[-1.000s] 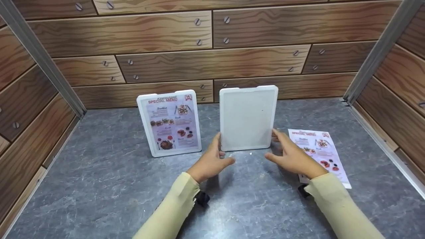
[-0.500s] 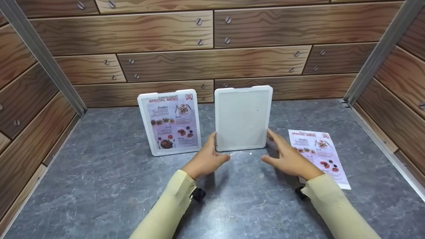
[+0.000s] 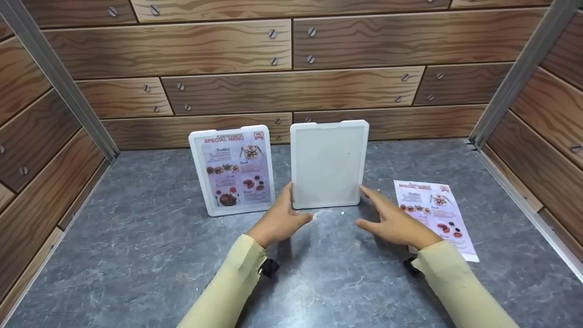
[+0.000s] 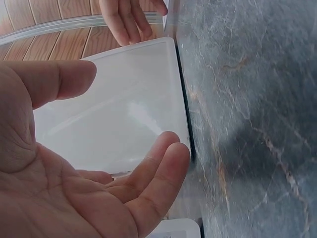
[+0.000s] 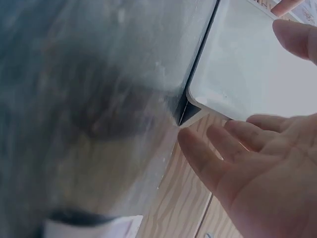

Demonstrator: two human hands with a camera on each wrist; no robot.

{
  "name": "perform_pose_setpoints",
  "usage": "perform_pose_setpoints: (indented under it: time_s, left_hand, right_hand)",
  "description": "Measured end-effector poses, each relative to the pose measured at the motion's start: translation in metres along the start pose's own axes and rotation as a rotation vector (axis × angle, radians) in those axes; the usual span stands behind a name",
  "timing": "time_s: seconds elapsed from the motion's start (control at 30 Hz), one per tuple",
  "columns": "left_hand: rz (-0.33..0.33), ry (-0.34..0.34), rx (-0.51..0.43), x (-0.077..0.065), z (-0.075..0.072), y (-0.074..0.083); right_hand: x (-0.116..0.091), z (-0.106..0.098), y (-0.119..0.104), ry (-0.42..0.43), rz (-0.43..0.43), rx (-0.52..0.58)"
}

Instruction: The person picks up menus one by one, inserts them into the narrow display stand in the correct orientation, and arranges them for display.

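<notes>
A blank white menu stand [image 3: 327,166] stands upright near the middle of the table in the head view. My left hand [image 3: 278,218] is at its lower left edge, thumb apart and fingers extended along the side. At the opposite lower edge is my right hand [image 3: 394,221], fingertips right by the side and thumb spread away. The left wrist view shows the left palm [image 4: 84,203] facing the blank panel [image 4: 119,99], with the thumb well off it. In the right wrist view, loosely straight fingers [image 5: 198,158] lie along the stand's edge [image 5: 237,74].
Left of the blank stand, a matching white stand [image 3: 212,211] holds a printed special menu [image 3: 237,171]. A loose menu sheet [image 3: 437,214] lies flat at the right, partly under the right forearm. Wood-patterned walls [image 3: 227,45] enclose the grey marbled table [image 3: 136,264].
The blank stand has slid left towards the menu-filled stand, both hands travelling with it. My right fingertips now sit slightly lower at its edge. The loose sheet stays put.
</notes>
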State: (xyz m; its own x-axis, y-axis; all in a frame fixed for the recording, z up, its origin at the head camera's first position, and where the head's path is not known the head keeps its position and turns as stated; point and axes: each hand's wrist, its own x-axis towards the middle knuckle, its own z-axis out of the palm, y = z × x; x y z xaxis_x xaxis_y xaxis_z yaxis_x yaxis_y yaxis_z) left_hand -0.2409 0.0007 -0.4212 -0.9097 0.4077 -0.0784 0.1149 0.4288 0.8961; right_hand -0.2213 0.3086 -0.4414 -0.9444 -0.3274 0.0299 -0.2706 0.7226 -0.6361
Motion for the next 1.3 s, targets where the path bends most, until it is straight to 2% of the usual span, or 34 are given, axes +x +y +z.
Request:
perform_pose_setpoints:
  time_s: [0.13,0.27,0.37,0.43,0.63,0.8,0.9,1.07,1.3]
  left_hand:
    - [0.002,0.033,0.122,-0.003,-0.002,0.002]
    - [0.027,0.085,0.284,-0.006,-0.005,0.007]
    - [0.059,0.062,0.359,-0.008,-0.006,0.01]
    - [0.078,0.007,0.391,-0.009,-0.004,0.012]
    - [0.168,-0.149,0.443,-0.005,0.014,0.017]
    - [0.212,-0.252,0.5,0.002,0.034,0.023]
    - [0.23,-0.289,0.528,0.008,0.045,0.026]
    - [0.223,-0.309,0.541,0.015,0.062,0.032]
    - [0.172,-0.299,0.524,0.016,0.066,0.034]
  right_hand:
    - [-0.008,-0.019,0.004,0.01,0.0,-0.053]
    - [-0.018,-0.046,0.018,0.059,0.081,-0.209]
    - [-0.025,-0.061,0.033,0.079,0.159,-0.311]
    - [-0.028,-0.068,0.044,0.08,0.225,-0.338]
    - [-0.038,-0.08,0.067,0.048,0.491,-0.279]
    - [-0.045,-0.087,0.075,0.018,0.654,-0.19]
    - [-0.047,-0.091,0.075,0.0,0.693,-0.156]
    - [-0.048,-0.092,0.075,-0.001,0.707,-0.128]
    - [-0.048,-0.09,0.073,-0.008,0.704,-0.136]
